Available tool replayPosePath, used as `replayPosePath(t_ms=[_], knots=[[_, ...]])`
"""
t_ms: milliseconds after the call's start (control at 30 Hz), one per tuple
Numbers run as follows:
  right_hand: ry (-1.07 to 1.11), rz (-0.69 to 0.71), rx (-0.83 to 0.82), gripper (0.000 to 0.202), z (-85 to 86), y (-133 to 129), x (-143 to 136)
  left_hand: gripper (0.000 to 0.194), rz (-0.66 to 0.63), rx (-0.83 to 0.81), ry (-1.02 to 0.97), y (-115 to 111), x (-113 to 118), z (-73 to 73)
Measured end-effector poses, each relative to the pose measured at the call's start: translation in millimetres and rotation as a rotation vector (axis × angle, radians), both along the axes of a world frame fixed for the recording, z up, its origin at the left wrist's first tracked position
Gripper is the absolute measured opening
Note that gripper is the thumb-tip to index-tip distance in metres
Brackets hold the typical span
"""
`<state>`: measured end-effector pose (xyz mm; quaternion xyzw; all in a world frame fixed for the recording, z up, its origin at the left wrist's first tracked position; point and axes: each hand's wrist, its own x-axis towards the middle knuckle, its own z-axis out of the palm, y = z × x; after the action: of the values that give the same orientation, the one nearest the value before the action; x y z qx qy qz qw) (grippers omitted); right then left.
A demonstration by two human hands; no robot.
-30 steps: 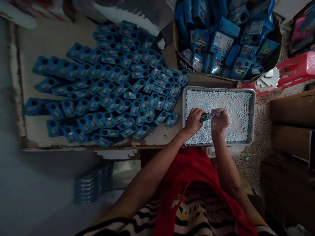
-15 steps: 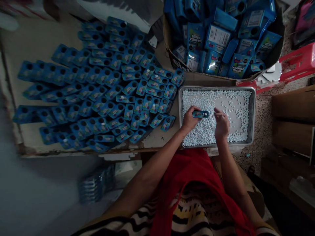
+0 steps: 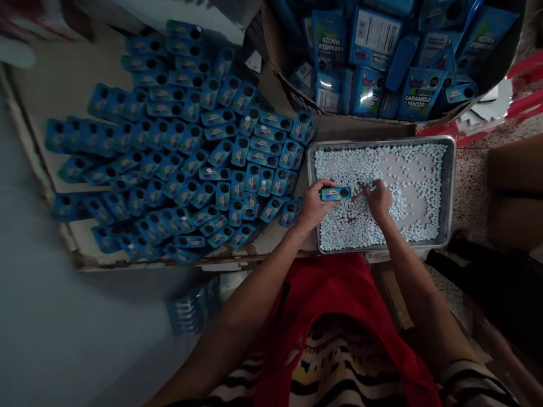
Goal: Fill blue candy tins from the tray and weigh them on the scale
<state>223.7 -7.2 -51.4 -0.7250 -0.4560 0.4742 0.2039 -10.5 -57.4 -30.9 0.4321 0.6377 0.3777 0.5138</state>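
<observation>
Table (image 3: 55, 85): beige, edges worn.
Red plastic frame (image 3: 528, 105): right of the table.
White card pieces (image 3: 494, 107): also right of the table, by the red frame.
Brown cartons (image 3: 515, 169): farther right of the table.
Speckled floor (image 3: 470, 164): past the table's right end.

Smooth metal tray (image 3: 448, 195), faintly glossy

A worker's right hand (image 3: 379, 200), a second ago at the mouth of a small blue pack (image 3: 335, 194), is now apart from it, fingers down at the pale pellets (image 3: 339, 233). The left hand (image 3: 314, 208) has turned the pack's holed end upward and shifted it left. A dark shape (image 3: 496, 282), unidentifiable, now covers floor at lower right.
</observation>
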Motion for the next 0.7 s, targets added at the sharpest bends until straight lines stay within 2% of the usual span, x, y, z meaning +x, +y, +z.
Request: replayPosePath(t_ms=[133,233,300,333,400,500,600,700], knots=[[0.259,-0.210,-0.028,0.033,37.5,5.4,2.3,0.044,-0.021,-0.004,0.082,2.9,9.6,8.7],[0.687,-0.389,-0.036,0.031,69.7,-0.5,-10.9,0.044,-0.045,-0.005,0.139,6.7,19.4,14.4],[0.968,-0.483,0.004,0.025,85.3,-2.9,-24.9,0.044,-0.065,-0.006,0.165,9.0,24.2,17.7],[1.039,-0.495,0.044,0.023,90.6,-3.5,-32.2,0.044,-0.074,-0.006,0.174,9.8,25.9,19.3],[1.013,-0.453,0.153,0.024,96.5,-3.8,-45.3,0.045,-0.090,-0.006,0.187,10.6,28.3,22.2],[0.857,-0.378,0.288,0.033,97.4,-4.7,-57.4,0.046,-0.101,-0.003,0.195,10.0,31.2,25.4],[0.731,-0.345,0.347,0.042,96.1,-6.7,-61.7,0.047,-0.097,0.004,0.200,8.7,34.4,25.9],[0.658,-0.379,0.373,0.049,95.9,-9.0,-63.8,0.047,-0.092,0.014,0.200,8.4,37.7,24.6]])
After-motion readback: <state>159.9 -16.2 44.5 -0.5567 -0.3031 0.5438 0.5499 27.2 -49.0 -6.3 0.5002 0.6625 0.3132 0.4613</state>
